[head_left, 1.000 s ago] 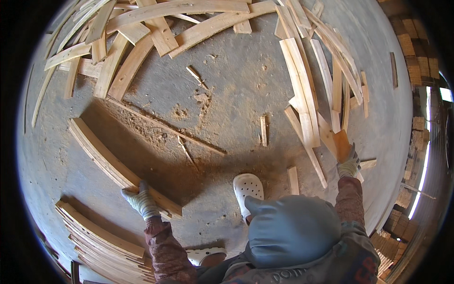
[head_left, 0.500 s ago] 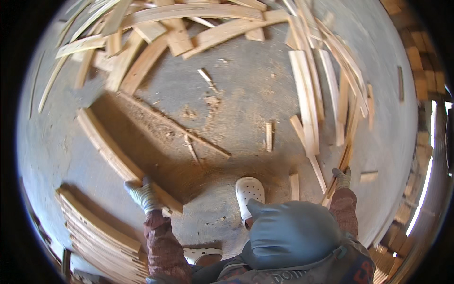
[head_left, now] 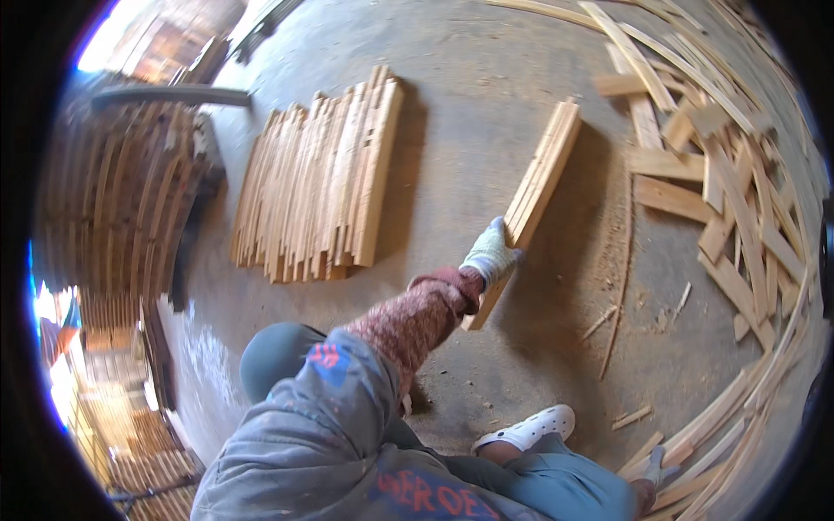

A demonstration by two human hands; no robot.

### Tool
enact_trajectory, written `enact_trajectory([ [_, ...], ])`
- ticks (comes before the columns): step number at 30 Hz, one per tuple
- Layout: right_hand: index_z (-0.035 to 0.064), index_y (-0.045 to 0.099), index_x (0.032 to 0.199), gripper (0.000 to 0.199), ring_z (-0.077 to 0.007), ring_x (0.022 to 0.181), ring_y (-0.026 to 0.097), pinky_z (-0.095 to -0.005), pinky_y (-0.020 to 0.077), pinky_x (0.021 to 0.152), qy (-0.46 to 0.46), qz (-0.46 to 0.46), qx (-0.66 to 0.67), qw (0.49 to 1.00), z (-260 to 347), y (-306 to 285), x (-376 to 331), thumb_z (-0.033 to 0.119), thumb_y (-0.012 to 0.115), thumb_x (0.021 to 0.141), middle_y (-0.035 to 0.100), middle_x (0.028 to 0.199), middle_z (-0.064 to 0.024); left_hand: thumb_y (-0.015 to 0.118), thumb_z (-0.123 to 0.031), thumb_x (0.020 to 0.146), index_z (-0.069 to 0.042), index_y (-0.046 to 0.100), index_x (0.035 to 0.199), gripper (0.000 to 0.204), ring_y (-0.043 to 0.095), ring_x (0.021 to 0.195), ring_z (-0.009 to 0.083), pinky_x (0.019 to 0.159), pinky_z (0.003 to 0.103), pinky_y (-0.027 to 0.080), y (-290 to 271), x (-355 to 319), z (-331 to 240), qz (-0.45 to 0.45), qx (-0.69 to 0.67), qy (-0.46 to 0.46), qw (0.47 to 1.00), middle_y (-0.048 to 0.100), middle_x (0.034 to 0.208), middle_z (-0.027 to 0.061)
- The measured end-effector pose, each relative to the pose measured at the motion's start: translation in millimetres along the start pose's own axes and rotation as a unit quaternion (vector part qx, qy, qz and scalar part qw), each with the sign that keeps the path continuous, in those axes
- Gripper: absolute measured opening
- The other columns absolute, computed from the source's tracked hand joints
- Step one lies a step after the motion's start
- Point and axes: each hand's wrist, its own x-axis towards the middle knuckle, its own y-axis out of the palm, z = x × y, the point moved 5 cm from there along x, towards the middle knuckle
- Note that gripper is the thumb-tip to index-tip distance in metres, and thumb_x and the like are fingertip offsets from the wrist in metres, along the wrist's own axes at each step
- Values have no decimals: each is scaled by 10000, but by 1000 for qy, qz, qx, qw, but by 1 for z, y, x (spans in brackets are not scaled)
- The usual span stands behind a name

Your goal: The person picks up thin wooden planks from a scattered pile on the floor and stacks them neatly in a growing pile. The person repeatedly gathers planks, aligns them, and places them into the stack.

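My left hand [head_left: 491, 253], in a pale knitted glove, is closed around a few long wooden boards [head_left: 546, 178] laid side by side, gripping them near their lower end. These boards slant up and to the right, casting a shadow on the floor. At the lower right, my right hand [head_left: 653, 471], also gloved, is small and partly cut off by the view's curve. Its fingers are closed at the edge of a wooden strip [head_left: 643, 453] among long loose strips [head_left: 721, 408]. Left of my left arm lies a neat row of stacked boards [head_left: 317, 182].
A heap of loose offcuts [head_left: 738, 208] covers the right side. A thin stick [head_left: 621, 286] and sawdust lie between heap and held boards. Tall stacks of wood [head_left: 122, 200] stand at the far left, a grey bar [head_left: 174, 95] across them. My white clog [head_left: 543, 427] is near the strips.
My view has swung left, bringing the board row and tall stacks into sight. My left hand keeps its grip on the boards, which now point toward the row's right side.
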Motion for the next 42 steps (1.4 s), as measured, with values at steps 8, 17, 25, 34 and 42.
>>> enact_trajectory([
  [8,102,201,1641,1195,-407,1366,499,-495,430,1130,55,58,-51,996,93,-21,-52,604,819,750,412,1580,-209,790,-262,845,10,542,1295,581,654,1175,379,1014,426,515,-170,-20,28,29,113,-16,993,670,1216,266],
  [17,72,270,1620,1041,-342,1354,498,-452,425,1129,-114,252,393,877,256,-62,-101,441,827,822,450,1548,-161,799,-229,795,-35,411,1444,781,540,1241,393,1042,526,450,-242,-16,171,-243,295,5,924,546,1337,221],
  [25,-1,478,1484,689,-208,1110,583,-340,489,992,-446,489,223,716,593,2,-282,234,769,906,615,1245,-92,662,-151,886,-121,285,1618,823,578,1296,413,1080,497,485,-249,16,168,-147,182,-75,969,573,1391,251],
  [34,13,561,1372,674,-247,970,664,-382,553,877,-315,577,263,706,620,187,-693,349,839,857,696,1127,-124,731,-422,936,-67,198,1638,951,552,1298,455,1088,482,475,-242,-2,180,-109,79,-74,988,524,1423,299],
  [42,-25,561,1367,672,-367,1123,686,-435,519,981,-507,466,79,721,612,179,-739,390,769,881,703,1221,-250,715,-348,931,-150,359,1592,776,542,1256,434,1053,518,468,-232,-44,223,-167,147,21,975,549,1373,243],
])
